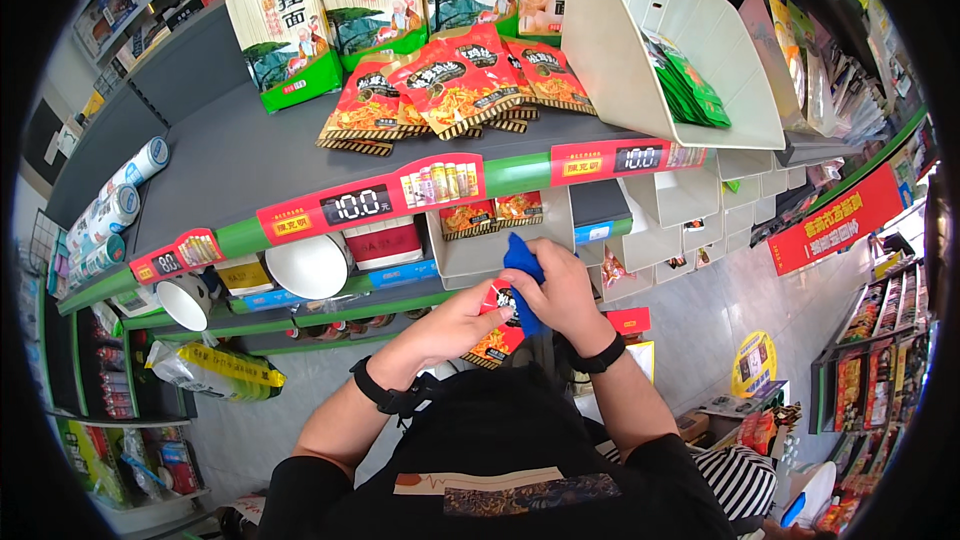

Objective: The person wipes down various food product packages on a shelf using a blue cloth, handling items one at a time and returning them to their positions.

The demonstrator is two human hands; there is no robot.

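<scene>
My left hand [460,320] grips a red snack packet [496,341] by its side, low in front of my body. A blue cloth [527,307] is bunched in my right hand [559,286] and lies against the packet's right edge. Beyond my hands, several similar red packets [452,82] are heaped on the grey shelf [225,157], in front of upright bags of dried noodles [289,37]. More of these packets lie in a pale plastic bin [499,247] just below the shelf's front edge.
A large pale bin [615,37] with green packets [686,86] stands on the shelf at right. Rolled packs [124,202] lie at its left end. Below are white bowls [307,262], smaller bins and a yellow-topped bag [217,371]. Part of a person in striped clothing [731,480] shows at lower right.
</scene>
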